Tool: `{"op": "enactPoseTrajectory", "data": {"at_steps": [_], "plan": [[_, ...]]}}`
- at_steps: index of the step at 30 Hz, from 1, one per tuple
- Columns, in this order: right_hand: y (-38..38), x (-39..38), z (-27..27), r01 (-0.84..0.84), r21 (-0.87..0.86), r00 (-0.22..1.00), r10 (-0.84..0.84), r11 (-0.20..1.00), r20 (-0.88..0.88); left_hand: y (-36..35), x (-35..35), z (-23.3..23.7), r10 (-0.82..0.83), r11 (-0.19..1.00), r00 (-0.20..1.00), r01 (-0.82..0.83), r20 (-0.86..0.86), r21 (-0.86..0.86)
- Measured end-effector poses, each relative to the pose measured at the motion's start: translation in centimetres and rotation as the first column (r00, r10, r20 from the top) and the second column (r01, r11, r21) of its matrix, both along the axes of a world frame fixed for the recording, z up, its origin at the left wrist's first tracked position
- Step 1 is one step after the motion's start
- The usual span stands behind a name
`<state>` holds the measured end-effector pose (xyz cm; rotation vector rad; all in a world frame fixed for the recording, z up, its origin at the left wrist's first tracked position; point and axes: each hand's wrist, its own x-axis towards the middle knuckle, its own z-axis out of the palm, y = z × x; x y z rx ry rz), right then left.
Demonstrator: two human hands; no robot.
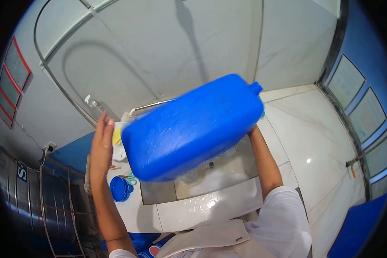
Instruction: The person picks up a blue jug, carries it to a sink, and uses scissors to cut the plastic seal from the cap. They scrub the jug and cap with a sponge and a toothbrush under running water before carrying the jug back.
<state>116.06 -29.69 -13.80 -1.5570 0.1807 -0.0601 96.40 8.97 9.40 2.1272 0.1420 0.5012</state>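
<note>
A large blue plastic jerrycan (193, 124) is held tilted above the sink (210, 206), its small spout end up at the right. My right hand (254, 131) supports it at the right end; its fingers are hidden behind the can. My left hand (102, 148) is raised beside the can's left end, fingers stretched out, and a narrow gap appears between palm and can. White suds (221, 184) lie in the basin below. The can's surface looks wet and is slightly blurred.
Left of the basin are a round blue container (120, 189), green-handled scissors (131, 178) and a yellow sponge (117, 136). A clear pump bottle (95, 104) stands behind. A wire rack (69, 206) and steel tank (26, 202) are at left; a tiled ledge (288, 133) runs right.
</note>
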Motion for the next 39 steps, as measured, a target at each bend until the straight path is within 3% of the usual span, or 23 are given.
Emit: {"op": "enactPoseTrajectory", "data": {"at_steps": [2, 4, 6, 7, 9, 13, 14, 15, 16, 17, 18, 19, 20, 22, 24, 26, 28, 31, 33, 34, 36, 37, 39], "plan": [[1.3, -0.1, 2.1, 0.055, -0.511, 0.996, -0.009, 0.858, 0.093, 1.1, 0.9, -2.7, -0.066, 0.994, 0.997, 0.063, 0.032, 0.084], [6.6, -2.3, 4.8, 0.223, -0.803, 0.947, 0.074, 0.552, 0.314, -0.6, 3.0, -6.4, -0.161, 0.978, 0.987, 0.161, -0.015, 0.129], [12.5, -3.9, 5.8, 0.123, -0.894, 0.917, 0.296, 0.430, 0.268, -3.8, 4.2, -8.6, -0.166, 0.927, 0.962, 0.227, -0.216, 0.299], [15.0, -4.3, 4.7, 0.212, -0.898, 0.816, 0.435, 0.386, 0.380, -5.0, 5.2, -10.6, -0.155, 0.892, 0.936, 0.270, -0.315, 0.363], [18.8, -5.0, 3.3, 0.192, -0.939, 0.676, 0.655, 0.286, 0.338, -5.4, 7.4, -17.0, -0.167, 0.844, 0.840, 0.392, -0.516, 0.367], [21.5, -2.9, 1.5, 0.143, -0.967, 0.518, 0.816, 0.212, 0.256, -4.0, 7.9, -25.1, -0.074, 0.960, 0.941, 0.157, -0.330, 0.233], [22.0, -0.6, 1.9, -0.075, -0.977, 0.476, 0.869, 0.197, 0.139, -3.6, 7.7, -26.1, -0.055, 0.968, 0.959, 0.120, -0.279, 0.221], [22.7, 1.5, 2.6, -0.292, -0.944, 0.408, 0.912, 0.156, 0.024, -3.2, 7.9, -26.1, -0.065, 0.985, 0.952, 0.110, -0.299, 0.136], [23.8, 2.8, 4.6, -0.364, -0.877, 0.660, 0.751, 0.315, -0.004, -3.0, 7.9, -26.0, -0.054, 0.988, 0.950, 0.096, -0.306, 0.125], [24.5, 5.2, 6.5, -0.493, -0.794, 0.693, 0.713, 0.356, -0.110, -2.9, 7.9, -25.7, -0.054, 0.991, 0.933, 0.094, -0.355, 0.097], [25.3, 7.9, 5.5, -0.663, -0.427, 0.710, 0.697, 0.614, -0.101, -2.8, 7.9, -25.6, -0.056, 0.993, 0.915, 0.093, -0.400, 0.073], [25.9, 8.3, 6.6, -0.678, -0.156, 0.733, 0.643, 0.718, -0.223, -2.7, 7.7, -25.7, -0.050, 0.994, 0.914, 0.086, -0.402, 0.071], [26.2, 8.4, 7.5, -0.682, -0.154, 0.729, 0.647, 0.715, -0.223, -2.5, 7.7, -25.7, -0.030, 0.999, 0.899, 0.033, -0.438, -0.002], [26.2, 8.6, 8.7, -0.770, -0.412, 0.621, 0.721, 0.486, -0.309, -2.3, 7.3, -25.7, -0.014, 0.997, 0.881, -0.023, -0.474, -0.074], [26.1, 8.6, 9.8, -0.797, -0.379, 0.600, 0.688, 0.471, -0.408, -1.9, 6.3, -25.3, 0.018, 0.991, 0.900, -0.076, -0.436, -0.115], [25.9, 9.2, 9.9, -0.884, -0.314, 0.459, 0.765, 0.345, -0.452, -1.9, 5.5, -24.5, 0.043, 0.987, 0.890, -0.107, -0.454, -0.116], [26.2, 8.8, 10.9, -0.884, -0.240, 0.468, 0.749, 0.402, -0.468, -1.2, 5.8, -25.5, 0.068, 0.983, 0.880, -0.138, -0.470, -0.117], [26.9, 9.0, 11.3, -0.872, -0.127, 0.472, 0.745, 0.472, -0.473, 0.6, 7.3, -27.3, 0.014, 1.000, 0.956, -0.010, -0.292, 0.014], [27.1, 9.1, 11.4, -0.870, -0.091, 0.468, 0.752, 0.485, -0.464, 1.8, 9.1, -26.6, -0.199, 0.924, 0.956, 0.257, -0.215, 0.285], [27.1, 8.9, 11.9, -0.866, -0.097, 0.476, 0.750, 0.490, -0.459, 1.7, 10.2, -26.2, -0.197, 0.925, 0.957, 0.254, -0.214, 0.282], [27.1, 8.6, 12.3, -0.863, -0.107, 0.483, 0.747, 0.493, -0.457, 0.1, 12.7, -25.8, 0.001, 0.810, 0.983, 0.109, -0.186, 0.576], [27.1, 8.6, 12.3, -0.867, -0.072, 0.468, 0.758, 0.493, -0.454, -0.7, 13.6, -26.4, 0.004, 0.815, 0.983, 0.104, -0.184, 0.570], [27.3, 8.5, 12.4, -0.872, -0.042, 0.452, 0.768, 0.488, -0.453, -1.8, 15.3, -27.2, -0.083, 0.748, 0.980, -0.060, 0.182, 0.661]]}}
